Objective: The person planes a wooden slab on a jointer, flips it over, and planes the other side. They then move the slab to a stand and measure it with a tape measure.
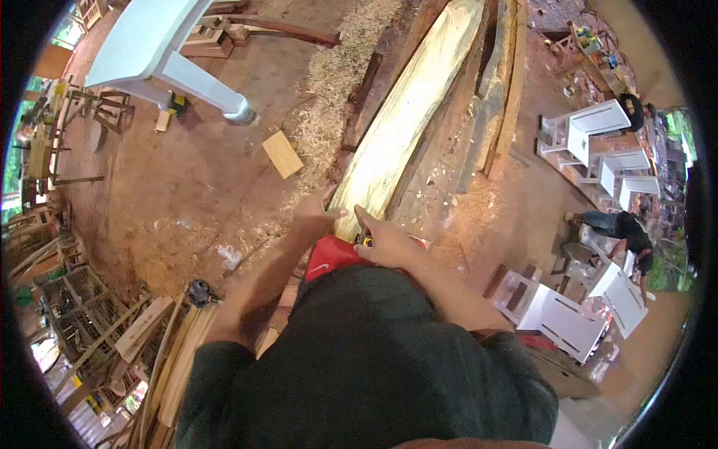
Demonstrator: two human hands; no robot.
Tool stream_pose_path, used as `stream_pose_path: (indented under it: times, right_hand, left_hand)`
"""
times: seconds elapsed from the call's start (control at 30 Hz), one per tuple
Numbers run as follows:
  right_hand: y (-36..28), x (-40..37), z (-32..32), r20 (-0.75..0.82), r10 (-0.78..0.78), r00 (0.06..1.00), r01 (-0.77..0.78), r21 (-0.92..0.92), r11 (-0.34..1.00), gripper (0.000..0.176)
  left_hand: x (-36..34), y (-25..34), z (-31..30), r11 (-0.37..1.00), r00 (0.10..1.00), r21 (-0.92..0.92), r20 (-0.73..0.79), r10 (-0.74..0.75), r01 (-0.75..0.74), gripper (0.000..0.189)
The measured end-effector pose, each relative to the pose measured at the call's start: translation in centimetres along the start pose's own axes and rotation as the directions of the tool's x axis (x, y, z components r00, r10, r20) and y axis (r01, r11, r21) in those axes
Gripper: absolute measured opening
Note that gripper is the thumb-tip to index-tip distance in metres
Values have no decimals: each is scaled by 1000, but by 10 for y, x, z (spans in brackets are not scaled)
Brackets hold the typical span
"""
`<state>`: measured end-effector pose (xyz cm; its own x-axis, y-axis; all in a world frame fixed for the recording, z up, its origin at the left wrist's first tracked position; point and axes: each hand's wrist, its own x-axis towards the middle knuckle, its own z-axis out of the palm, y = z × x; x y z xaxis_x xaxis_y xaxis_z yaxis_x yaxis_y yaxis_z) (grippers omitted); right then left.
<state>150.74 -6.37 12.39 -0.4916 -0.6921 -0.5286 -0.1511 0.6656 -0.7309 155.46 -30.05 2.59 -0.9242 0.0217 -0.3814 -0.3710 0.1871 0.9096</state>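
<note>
A long pale wooden plank point(404, 127) with rough edges runs away from my body. My left hand point(315, 213) rests at the left edge of its near end, thumb and forefinger apart, the other fingers hidden. Over the right side of the same end is my right hand point(383, 243), its thumb pointing up the plank. A small yellow and black tape measure point(364, 240) shows in the right hand, mostly covered by the fingers. No drawn-out blade can be made out.
Dark boards point(490, 90) lie along the plank's right. Wood shavings point(329, 105) and a small wooden block point(283, 154) are on the floor at left. A white furniture piece point(161, 45) stands upper left. White chairs point(576, 135) and a bending person point(624, 230) are at right.
</note>
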Motion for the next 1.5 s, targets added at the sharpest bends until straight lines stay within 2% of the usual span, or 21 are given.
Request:
stream_pose_path:
  times: [0.03, 0.07, 0.17, 0.27, 0.37, 0.4, 0.47, 0.53, 0.63, 0.7, 0.77, 0.8, 0.9, 0.97, 1.03, 1.07, 1.1, 1.17, 1.37, 1.47, 1.5]
  right_hand:
    - [-1, 2, 1, -2, -22, 1000, 22, -41, 999, 94]
    - [-5, 1, 0, 5, -10, 1000, 10, -73, 997, 94]
    - [-14, 1, 1, -21, 29, 999, -31, -125, 992, 92]
    - [-12, 10, 14, -88, 71, 994, -78, -78, 994, 88]
    - [-15, 8, 22, -96, 155, 983, -156, -6, 988, 86]
    - [-21, 6, 17, -94, 176, 980, -176, 10, 984, 86]
    - [-13, 3, 22, -144, 171, 975, -160, 90, 983, 87]
    - [-11, 0, 27, -184, 165, 969, -158, 53, 986, 86]
    - [-6, -11, 30, -228, 132, 965, -119, 69, 990, 83]
    - [1, -16, 34, -263, 90, 960, -67, 96, 993, 81]
    - [6, -22, 30, -249, 97, 964, -79, 82, 993, 78]
    - [9, -25, 27, -247, 101, 964, -84, 79, 993, 76]
    - [23, -43, 15, -195, 187, 963, -177, 66, 982, 71]
    - [33, -53, 13, -211, 233, 949, -214, 110, 971, 68]
    - [39, -63, 9, -193, 278, 941, -248, 168, 954, 68]
    - [40, -63, 11, -268, 240, 933, -197, 179, 964, 63]
    - [38, -63, 11, -260, 286, 922, -238, 202, 950, 62]
    - [28, -61, 8, -242, 372, 896, -314, 246, 917, 59]
    - [32, -57, 24, -394, 320, 862, -239, 241, 941, 55]
    - [25, -47, 27, -508, 165, 845, -116, 125, 985, 56]
    - [21, -47, 23, -500, 188, 845, -93, 208, 974, 56]
  left_hand:
    - [-3, 3, -3, 997, 1000, -72, 17, -13, 15, 84]
    - [-6, 5, 1, 996, 998, 89, -66, 5, 1, 81]
    - [1, 18, -17, 931, 981, 354, 134, -143, 87, 81]
    - [-5, 29, -26, 801, 945, 577, 147, -291, 157, 79]
    - [-10, 34, -39, 887, 870, 456, 405, -279, 72, 79]
    - [-12, 47, -39, 851, 869, 521, 387, -308, 69, 75]
    - [-12, 38, -33, 856, 899, 517, 370, -232, 8, 73]
    - [-17, 44, -30, 847, 919, 528, 357, -169, -50, 71]
    - [-18, 70, -23, 692, 910, 720, 323, -261, -58, 68]
    - [-21, 80, -19, 789, 912, 611, 355, -207, -58, 64]
    - [-25, 80, -15, 924, 885, 383, 427, -183, 7, 59]
    - [-19, 23, -4, 968, 878, 194, 476, 47, -157, 56]
    - [-15, 13, 25, 946, 889, 319, 446, -98, -55, 58]
    - [-14, 23, 36, 927, 848, 341, 528, -52, -155, 64]
    - [-8, 22, 38, 906, 811, 392, 575, -105, -161, 72]
    - [-2, 18, 38, 891, 802, 439, 572, -175, -118, 76]
    - [2, 16, 36, 872, 791, 484, 561, -243, -75, 81]
    - [4, 22, 33, 876, 767, 473, 596, -237, -97, 88]
    - [12, -12, 36, 922, 755, 387, 611, -237, -25, 105]
    - [17, -17, 36, 937, 751, 346, 629, -200, -40, 106]
    - [20, -18, 36, 942, 751, 331, 635, -182, -52, 107]
